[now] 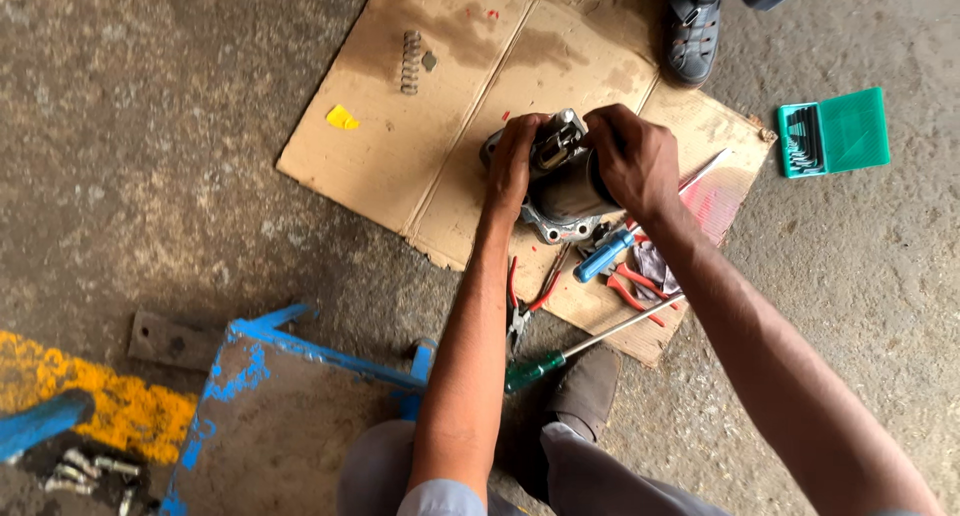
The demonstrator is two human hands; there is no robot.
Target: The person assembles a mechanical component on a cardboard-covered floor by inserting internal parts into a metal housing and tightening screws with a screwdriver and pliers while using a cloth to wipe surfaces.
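Note:
A grey metal motor housing (560, 191) stands on a flattened cardboard sheet (420, 136) on the concrete floor. My left hand (512, 166) grips its left side. My right hand (632, 156) is clasped over its right side and top. Both hands hold the part between them. Just below it lie red-handled pliers (522, 301), a blue-handled tool (605, 256), more red-handled pliers (632, 288) and a long screwdriver with a green handle (530, 371).
A coil spring (410, 61) and a yellow scrap (341, 118) lie on the cardboard's left half. A green case of hex keys (832, 131) sits at the right. Another person's sandalled foot (695, 26) is at the top. A blue metal frame (300, 351) and loose bolts (85, 471) are at lower left.

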